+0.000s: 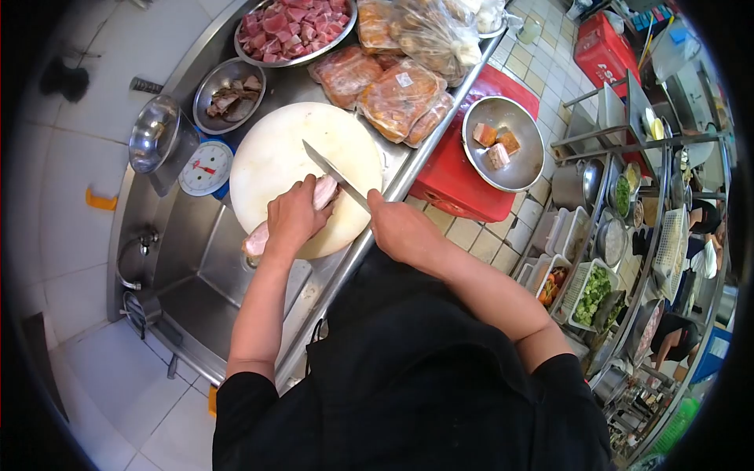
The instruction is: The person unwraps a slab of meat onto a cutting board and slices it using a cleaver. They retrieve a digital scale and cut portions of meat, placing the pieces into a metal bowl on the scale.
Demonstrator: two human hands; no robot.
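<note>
My right hand (402, 229) is closed around the handle of a kitchen knife (339, 176), its blade pointing up and left across the round white cutting board (267, 149). Under my left hand (292, 215) lies a long strip of pork (324, 191), pale pink with a whitish side. My left fingers curl over the strip and press it to the board. One end shows beside the blade, and the other sticks out near my left wrist. Whether the edge touches the meat I cannot tell.
Behind the board stand a bowl of cubed raw meat (292, 30), a smaller bowl of brown pieces (228, 96) and bagged meat (400, 98). A dial scale (206, 168) is left, above the sink (196, 302). Right, a steel bowl (525, 129) holds meat chunks on a red box (448, 184).
</note>
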